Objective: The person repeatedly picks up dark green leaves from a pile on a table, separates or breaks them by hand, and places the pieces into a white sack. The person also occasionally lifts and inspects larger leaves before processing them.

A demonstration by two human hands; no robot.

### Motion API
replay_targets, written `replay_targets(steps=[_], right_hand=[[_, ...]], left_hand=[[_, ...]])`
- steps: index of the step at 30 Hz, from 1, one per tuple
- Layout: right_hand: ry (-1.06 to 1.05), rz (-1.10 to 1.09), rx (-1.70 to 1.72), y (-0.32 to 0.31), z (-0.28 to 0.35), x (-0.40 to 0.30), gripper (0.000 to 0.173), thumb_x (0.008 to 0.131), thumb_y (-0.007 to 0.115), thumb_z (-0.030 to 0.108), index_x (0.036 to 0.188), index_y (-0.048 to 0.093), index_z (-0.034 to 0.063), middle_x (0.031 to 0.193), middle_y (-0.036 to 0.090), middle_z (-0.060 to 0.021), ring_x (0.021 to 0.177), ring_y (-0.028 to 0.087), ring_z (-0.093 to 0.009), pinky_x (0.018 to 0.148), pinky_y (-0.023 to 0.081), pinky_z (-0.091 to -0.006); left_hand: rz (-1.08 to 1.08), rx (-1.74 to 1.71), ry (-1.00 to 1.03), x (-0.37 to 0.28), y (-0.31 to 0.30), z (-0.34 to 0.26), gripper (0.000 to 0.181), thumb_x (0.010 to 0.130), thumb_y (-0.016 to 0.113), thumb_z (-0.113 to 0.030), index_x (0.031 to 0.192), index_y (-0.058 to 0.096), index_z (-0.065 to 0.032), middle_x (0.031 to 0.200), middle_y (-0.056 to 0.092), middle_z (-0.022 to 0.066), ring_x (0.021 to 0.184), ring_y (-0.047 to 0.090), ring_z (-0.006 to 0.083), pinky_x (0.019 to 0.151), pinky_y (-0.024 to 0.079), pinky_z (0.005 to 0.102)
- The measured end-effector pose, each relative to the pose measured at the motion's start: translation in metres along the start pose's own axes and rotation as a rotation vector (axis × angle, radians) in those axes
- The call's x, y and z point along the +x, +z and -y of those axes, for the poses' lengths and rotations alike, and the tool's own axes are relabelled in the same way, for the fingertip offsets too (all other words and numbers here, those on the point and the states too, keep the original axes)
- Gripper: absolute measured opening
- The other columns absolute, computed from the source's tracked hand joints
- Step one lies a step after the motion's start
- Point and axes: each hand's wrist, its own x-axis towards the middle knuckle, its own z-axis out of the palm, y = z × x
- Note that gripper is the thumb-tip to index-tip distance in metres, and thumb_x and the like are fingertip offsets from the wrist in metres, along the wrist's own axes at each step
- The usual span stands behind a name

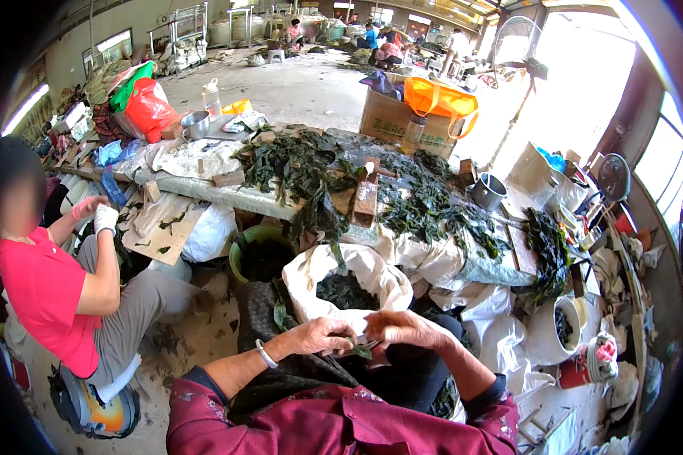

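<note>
Above my lap, my left hand pinches a small green piece of seaweed between thumb and fingers. My right hand is curled at the other side of that piece; its fingers are blurred, and whether they grip the seaweed or something thin is unclear. Just beyond both hands stands a white woven sack with its rim rolled down, holding dark shredded seaweed. A green seaweed strip lies on the dark cloth over my left leg. One long frond hangs from the bench towards the sack.
Seaweed heaps cover the long bench, with a wooden block and a metal cup among them. A green tub stands left of the sack. At left sits a co-worker; a white bucket is at right.
</note>
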Motion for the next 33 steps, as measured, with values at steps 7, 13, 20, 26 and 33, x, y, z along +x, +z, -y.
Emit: replay_targets(steps=[7, 13, 20, 26, 33], right_hand=[[0.328, 0.124, 0.336, 0.031, -0.018, 0.020, 0.052, 0.089, 0.051, 0.052, 0.114, 0.051, 0.0064, 0.068, 0.044, 0.0025, 0.047, 0.033, -0.006, 0.039, 0.025, -0.0225], [-0.037, 0.070, -0.340, 0.053, 0.017, 0.010, 0.064, 0.086, 0.056, 0.054, 0.112, 0.049, -0.0034, 0.081, 0.058, -0.0094, 0.078, 0.057, -0.018, 0.066, 0.046, -0.0327], [-0.140, 0.023, -0.591, 0.074, 0.047, -0.031, 0.058, 0.081, 0.066, 0.043, 0.109, 0.043, -0.0022, 0.081, 0.062, -0.0234, 0.078, 0.064, -0.037, 0.066, 0.049, -0.0423], [-0.157, 0.003, -0.764, 0.070, 0.026, -0.041, 0.045, 0.088, 0.056, 0.043, 0.100, 0.047, 0.0014, 0.066, 0.058, -0.0214, 0.067, 0.060, -0.040, 0.057, 0.046, -0.0450], [0.251, 0.266, 0.166, 0.047, 0.003, -0.026, 0.040, 0.097, 0.042, 0.042, 0.103, 0.057, 0.0047, 0.080, 0.057, -0.0038, 0.068, 0.053, -0.010, 0.060, 0.044, -0.0261]], left_hand=[[-0.186, 0.656, 0.232, 0.006, 0.029, -0.046, 0.038, 0.082, 0.068, -0.025, 0.102, 0.048, 0.0006, 0.086, 0.061, 0.0193, 0.082, 0.062, 0.0334, 0.071, 0.047, 0.0394], [-0.142, 1.099, 0.350, -0.023, 0.035, -0.051, 0.031, 0.087, 0.060, -0.027, 0.098, 0.048, 0.0000, 0.075, 0.060, 0.0192, 0.072, 0.061, 0.0388, 0.060, 0.047, 0.0439], [0.071, 0.968, 0.343, -0.043, 0.051, -0.086, 0.021, 0.086, 0.058, -0.021, 0.091, 0.050, -0.0022, 0.064, 0.057, 0.0179, 0.063, 0.060, 0.0371, 0.051, 0.045, 0.0434], [0.104, 0.659, 0.275, -0.026, 0.049, -0.048, 0.016, 0.089, 0.058, -0.020, 0.092, 0.054, -0.0047, 0.067, 0.055, 0.0198, 0.066, 0.058, 0.0388, 0.055, 0.044, 0.0425], [0.060, 0.830, 0.305, -0.014, 0.043, -0.049, 0.018, 0.089, 0.056, -0.022, 0.087, 0.052, -0.0042, 0.069, 0.059, 0.0178, 0.065, 0.060, 0.0376, 0.055, 0.045, 0.0429]])
